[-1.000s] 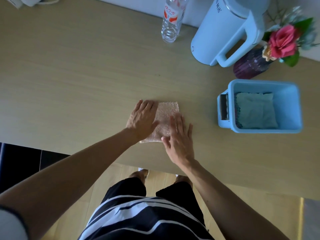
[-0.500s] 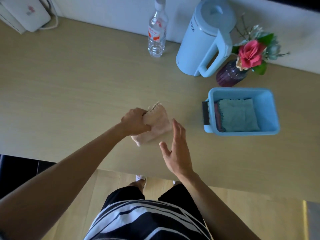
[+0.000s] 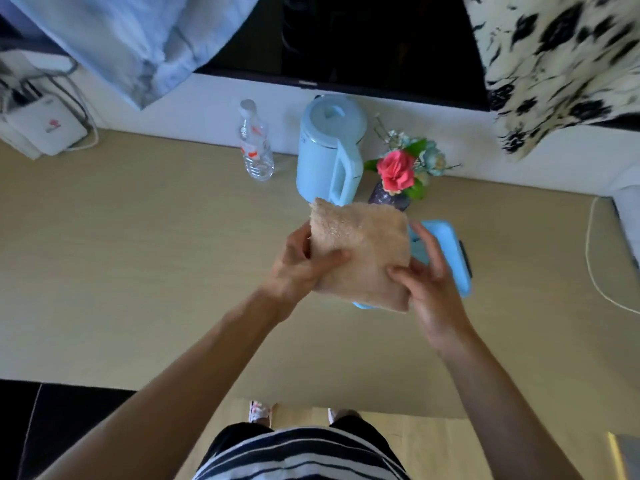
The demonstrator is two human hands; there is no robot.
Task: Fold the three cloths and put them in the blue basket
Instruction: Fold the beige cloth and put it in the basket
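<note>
Two bare hands hold one folded cloth (image 3: 360, 251) in the air above the table (image 3: 138, 254), in front of the basket (image 3: 453, 258). On the left edge of the peach square, the left hand (image 3: 298, 268) is clamped: its thumb lies flat across the near-left face, and its fingers (image 3: 294, 244) curl round behind the edge. At the near-right corner the right hand (image 3: 429, 289) pinches the cloth with the thumb on top, while its other fingers (image 3: 427, 247) reach up along the right edge, slightly spread, on the basket side.

Roughly square, the cloth has no clear long axis. It is tilted like a diamond, one corner pointing far and left toward the kettle (image 3: 329, 157), and its broad face is turned up to the camera. It hides most of the basket, of which only the right rim and a sliver at the near edge show.

Half a second ago the left hand alone gripped the cloth just above the table, with the right hand open beside it. Now both hands have it, lifted and carried right over the basket's left side. One second ago it lay flat under both palms. A bottle (image 3: 256, 147) and flowers (image 3: 398, 171) stand along the far edge.
</note>
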